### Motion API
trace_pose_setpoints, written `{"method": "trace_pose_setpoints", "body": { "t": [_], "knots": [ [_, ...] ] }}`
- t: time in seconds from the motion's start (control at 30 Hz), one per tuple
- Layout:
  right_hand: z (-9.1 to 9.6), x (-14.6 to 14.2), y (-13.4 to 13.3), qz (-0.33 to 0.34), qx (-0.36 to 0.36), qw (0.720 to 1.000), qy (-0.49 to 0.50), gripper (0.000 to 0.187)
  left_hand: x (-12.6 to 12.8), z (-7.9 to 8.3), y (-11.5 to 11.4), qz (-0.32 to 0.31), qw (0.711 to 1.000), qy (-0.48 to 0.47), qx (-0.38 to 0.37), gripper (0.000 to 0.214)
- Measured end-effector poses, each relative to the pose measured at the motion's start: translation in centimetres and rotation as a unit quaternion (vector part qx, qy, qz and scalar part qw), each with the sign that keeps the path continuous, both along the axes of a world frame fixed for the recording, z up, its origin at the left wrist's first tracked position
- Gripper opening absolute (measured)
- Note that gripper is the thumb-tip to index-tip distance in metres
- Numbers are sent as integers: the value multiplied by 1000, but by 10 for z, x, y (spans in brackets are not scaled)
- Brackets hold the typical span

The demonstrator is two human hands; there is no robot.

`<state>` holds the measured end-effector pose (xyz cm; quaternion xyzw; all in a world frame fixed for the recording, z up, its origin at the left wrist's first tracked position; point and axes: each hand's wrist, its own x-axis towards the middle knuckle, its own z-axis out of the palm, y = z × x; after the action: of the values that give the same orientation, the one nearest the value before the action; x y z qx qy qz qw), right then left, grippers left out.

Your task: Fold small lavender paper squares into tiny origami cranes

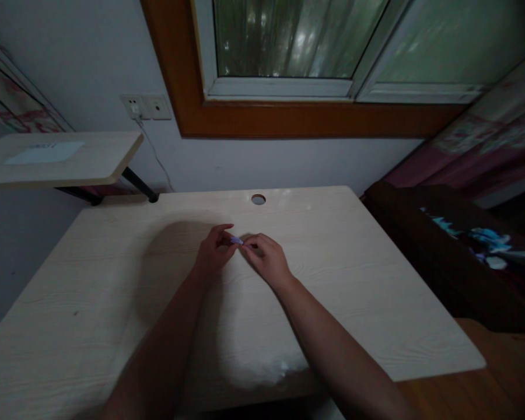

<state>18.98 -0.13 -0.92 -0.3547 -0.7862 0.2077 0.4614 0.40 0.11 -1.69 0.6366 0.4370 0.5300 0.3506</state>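
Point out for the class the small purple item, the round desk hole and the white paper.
Small purple item (236, 240): head view, its exposed middle.
Round desk hole (258, 199): head view, centre of its opening.
White paper (45, 153): head view, middle of the sheet.

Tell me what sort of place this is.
It looks like a room in a home, perhaps a bedroom or study: there is a light wood desk with a raised shelf, a window above it, and a patterned curtain to the right.
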Motion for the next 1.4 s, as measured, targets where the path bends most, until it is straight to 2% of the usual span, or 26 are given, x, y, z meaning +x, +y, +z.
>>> {"method": "trace_pose_setpoints", "body": {
  "t": [0.27,0.47,0.57,0.77,1.03,1.4],
  "knots": [
    [-5,-1,2,1,-17,1000,-5,6,0,0,3,6,995,-76,-65,53],
    [-6,-1,2,-8,-61,998,24,6,2,10,1,11,988,-108,-108,57],
    [-6,-2,2,-12,-75,997,34,10,2,12,1,12,989,-109,-103,56],
    [-6,-2,4,-18,-115,990,77,14,-2,5,1,14,995,-66,-73,49],
    [-3,-1,10,17,-92,993,78,14,-2,4,-1,3,999,2,-45,43],
    [-3,1,10,45,-130,986,97,22,-3,5,0,-33,992,-95,-79,46]
  ]
}}
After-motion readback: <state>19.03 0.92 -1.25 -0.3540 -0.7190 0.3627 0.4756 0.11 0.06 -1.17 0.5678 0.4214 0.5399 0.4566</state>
